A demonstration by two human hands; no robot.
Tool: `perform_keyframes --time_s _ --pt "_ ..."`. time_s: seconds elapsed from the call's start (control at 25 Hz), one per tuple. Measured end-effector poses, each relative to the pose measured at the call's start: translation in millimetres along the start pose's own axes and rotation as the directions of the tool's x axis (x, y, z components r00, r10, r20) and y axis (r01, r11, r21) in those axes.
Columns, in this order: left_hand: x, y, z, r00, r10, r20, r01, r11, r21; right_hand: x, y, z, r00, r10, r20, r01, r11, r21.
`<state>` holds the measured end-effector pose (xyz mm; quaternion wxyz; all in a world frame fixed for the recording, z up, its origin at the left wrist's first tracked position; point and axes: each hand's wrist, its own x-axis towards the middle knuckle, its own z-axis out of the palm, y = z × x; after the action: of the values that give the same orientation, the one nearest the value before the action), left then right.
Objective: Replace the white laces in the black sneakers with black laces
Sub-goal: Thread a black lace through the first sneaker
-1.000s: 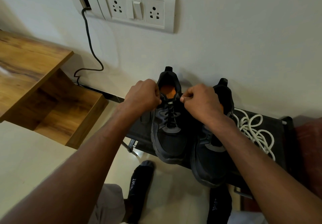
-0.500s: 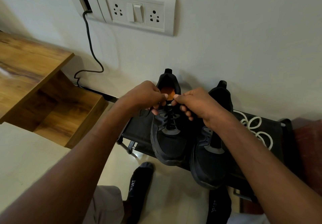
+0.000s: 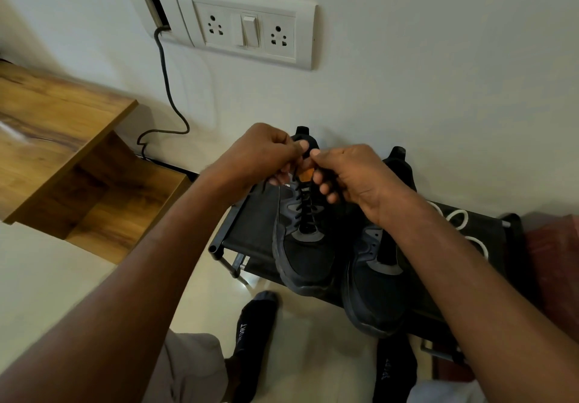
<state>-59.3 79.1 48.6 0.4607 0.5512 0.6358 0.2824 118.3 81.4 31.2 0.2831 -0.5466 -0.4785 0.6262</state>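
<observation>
Both hands meet over the top of the left sneaker (image 3: pixel 302 236) on the rack (image 3: pixel 250 230) — left hand (image 3: pixel 260 152) and right hand (image 3: pixel 360 173) fingers pinch the black lace (image 3: pixel 303 205) ends. The lace runs down toward the toe — both hands equally near.

Two black sneakers (image 3: pixel 338 264) with grey panels and orange insoles, black laces (image 3: pixel 303 206) in the left one, white laces (image 3: pixel 460 217) on a black rack (image 3: pixel 250 230), black socks (image 3: pixel 255 327) lettered in white, brown wood-grain shelf (image 3: pixel 53 126), white wall (image 3: pixel 438 73), white socket plate (image 3: pixel 250 31), black cable (image 3: pixel 167 89)
</observation>
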Motion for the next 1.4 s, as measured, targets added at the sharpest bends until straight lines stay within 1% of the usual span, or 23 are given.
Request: perform_keyframes --time_s 0.12,0.2,0.28,0.36,0.44,0.52,0.64,0.76,0.8,0.84,0.88,0.96,1.04,1.08,1.12,1.16,1.24,1.28,1.4 --pt "-9.9 17.1 -2.7 0.983 0.171 -0.073 -0.175 0.983 -0.048 -12.0 -15.4 0.4 0.975 -0.211 -0.073 0.199 0.97 -0.142" --pt "-16.3 26.5 -6.1 0.965 0.24 -0.107 -0.251 0.961 -0.114 -22.3 -26.2 0.9 0.936 -0.33 -0.123 0.308 0.936 -0.17" --pt "-23.5 38.6 -9.2 0.949 0.281 -0.14 -0.307 0.926 -0.219 -33.6 -38.4 2.7 0.905 -0.386 -0.179 0.375 0.922 -0.094" --pt "-31.3 51.6 -13.6 0.946 0.294 -0.139 -0.324 0.877 -0.354 -43.2 -51.3 3.1 0.901 -0.383 -0.204 0.397 0.917 0.031" --pt "-39.8 64.2 -18.4 0.942 0.309 -0.134 -0.335 0.826 -0.454 -52.1 -62.6 0.4 0.897 -0.383 -0.219 0.413 0.904 0.113" --pt "-47.6 72.9 -22.8 0.928 0.336 -0.158 -0.368 0.78 -0.506 -60.4 -71.9 -1.8 0.89 -0.409 -0.203 0.442 0.883 0.158" --pt "-58.5 79.1 -28.0 0.897 0.386 -0.214 -0.437 0.711 -0.55 -75.3 -86.3 -7.4 0.868 -0.48 -0.127 0.497 0.838 0.226" --pt "-66.4 82.7 -28.9 0.83 0.484 -0.277 -0.555 0.671 -0.492 -89.8 -99.9 -16.3 0.826 -0.562 -0.029 0.552 0.799 0.238" --pt "-69.1 84.9 -28.1 0.806 0.508 -0.304 -0.591 0.666 -0.456 -94.0 -103.3 -16.8 0.811 -0.584 -0.021 0.574 0.79 0.215" --pt "-72.1 89.2 -27.5 0.782 0.525 -0.337 -0.624 0.659 -0.42 -97.3 -107.1 -15.7 0.787 -0.615 -0.044 0.614 0.775 0.151" --pt "-75.0 94.2 -26.2 0.76 0.534 -0.371 -0.649 0.657 -0.383 -99.7 -110.5 -12.7 0.748 -0.657 -0.09 0.662 0.748 0.047" --pt "-80.1 105.4 -23.8 0.729 0.536 -0.426 -0.676 0.661 -0.326 -102.8 -116.5 -5.4 0.631 -0.757 -0.169 0.743 0.652 -0.152" --pt "-85.2 115.9 -23.2 0.717 0.52 -0.463 -0.682 0.66 -0.316 -104.9 -123.3 0.1 0.536 -0.806 -0.252 0.779 0.587 -0.22" --pt "-87.6 121.3 -23.7 0.715 0.511 -0.477 -0.682 0.661 -0.314 -105.3 -127.4 1.4 0.514 -0.8 -0.309 0.775 0.587 -0.232" --pt "-89.7 126.3 -24.2 0.715 0.5 -0.488 -0.677 0.669 -0.307 -104.2 -130.8 1.4 0.506 -0.788 -0.352 0.758 0.6 -0.255" --pt "-91.6 131.6 -25.4 0.714 0.486 -0.503 -0.67 0.683 -0.291 -103.0 -134.6 1.3 0.508 -0.781 -0.363 0.73 0.614 -0.3" --pt "-93.7 141.7 -28.3 0.712 0.466 -0.525 -0.651 0.719 -0.243 -101.0 -141.3 0.5 0.535 -0.787 -0.307 0.664 0.616 -0.424" --pt "-94.4 146.5 -29.5 0.712 0.461 -0.53 -0.641 0.734 -0.223 -100.8 -145.2 0.2 0.54 -0.798 -0.267 0.639 0.596 -0.487" --pt "-95.5 159.7 -31.0 0.704 0.432 -0.564 -0.616 0.766 -0.182 -103.5 -161.5 -2.3 0.527 -0.829 -0.186 0.565 0.506 -0.652"
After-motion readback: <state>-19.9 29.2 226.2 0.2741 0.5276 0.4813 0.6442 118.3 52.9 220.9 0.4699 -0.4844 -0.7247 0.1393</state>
